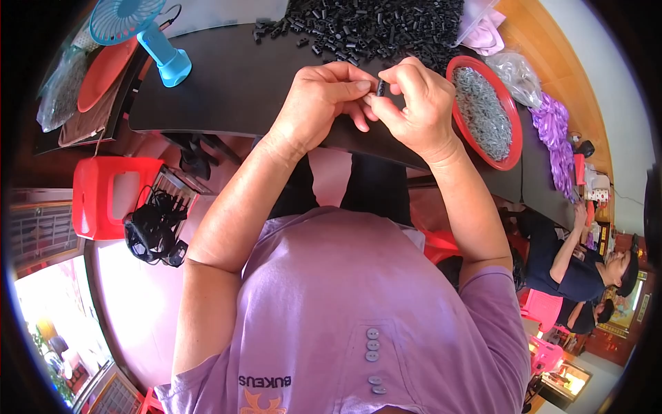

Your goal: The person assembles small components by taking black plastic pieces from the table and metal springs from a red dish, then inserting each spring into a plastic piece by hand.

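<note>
Over the near edge of the dark table (pixel 227 90), my left hand (pixel 324 96) and my right hand (pixel 419 103) meet fingertip to fingertip. Between them is a small black tubular piece (pixel 380 87), upright in this view. The fingers of both hands are closed about it, the right thumb and forefinger at its right side, the left fingertips at its left. How the ends of the piece look is hidden by the fingers. Just beyond my hands lies a wide heap of similar black pieces (pixel 372 31). Beside my right hand stands a red basin (pixel 498 163) full of small clear-grey pieces (pixel 485 110).
A blue fan (pixel 172 65) stands at the table's far left. Right of the basin lie a clear plastic bag (pixel 514 74) and purple wrapping (pixel 552 131). A red stool (pixel 96 200) with black cables (pixel 155 228) is at lower left. Another person (pixel 576 265) works at the right.
</note>
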A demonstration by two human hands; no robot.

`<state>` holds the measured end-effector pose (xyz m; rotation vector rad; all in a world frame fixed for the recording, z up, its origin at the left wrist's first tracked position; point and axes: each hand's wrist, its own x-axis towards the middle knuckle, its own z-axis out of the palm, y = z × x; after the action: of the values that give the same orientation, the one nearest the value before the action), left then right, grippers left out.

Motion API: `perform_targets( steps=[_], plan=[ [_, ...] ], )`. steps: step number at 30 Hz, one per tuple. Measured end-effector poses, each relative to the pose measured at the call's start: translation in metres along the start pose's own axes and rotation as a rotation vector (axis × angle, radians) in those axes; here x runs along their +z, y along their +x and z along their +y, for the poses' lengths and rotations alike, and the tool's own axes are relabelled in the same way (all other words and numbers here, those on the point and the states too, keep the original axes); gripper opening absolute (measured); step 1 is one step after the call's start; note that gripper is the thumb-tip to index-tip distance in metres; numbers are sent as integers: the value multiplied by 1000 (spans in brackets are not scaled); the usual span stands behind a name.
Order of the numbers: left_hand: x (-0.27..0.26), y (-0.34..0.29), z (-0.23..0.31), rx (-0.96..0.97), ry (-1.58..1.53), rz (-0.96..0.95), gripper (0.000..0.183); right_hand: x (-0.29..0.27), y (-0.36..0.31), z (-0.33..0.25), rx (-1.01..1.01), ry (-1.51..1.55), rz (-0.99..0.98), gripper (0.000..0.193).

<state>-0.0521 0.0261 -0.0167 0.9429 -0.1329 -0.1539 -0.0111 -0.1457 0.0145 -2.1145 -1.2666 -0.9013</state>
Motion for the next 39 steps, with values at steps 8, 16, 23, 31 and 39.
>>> perform_targets(
  steps=[8, 16, 23, 31, 39],
  plan=[
    [-2, -1, 1, -2, -36, -10, 15, -3, 9, -1, -42, 13, -2, 26],
    [-5, -4, 1, -3, -171, 56, 27, 15, 123, 10, 91, 82, 147, 25],
    [-1, -3, 5, -30, -37, 136, 13, 69, 188, 39, 147, 106, 144, 39],
    [-66, 19, 63, 592, 1835, 434, 30, -67, 8, 95, 562, -203, -67, 29],
    [-80, 57, 48, 268, 1884, 335, 18, -112, -76, 103, 702, -477, -539, 18]
  ],
)
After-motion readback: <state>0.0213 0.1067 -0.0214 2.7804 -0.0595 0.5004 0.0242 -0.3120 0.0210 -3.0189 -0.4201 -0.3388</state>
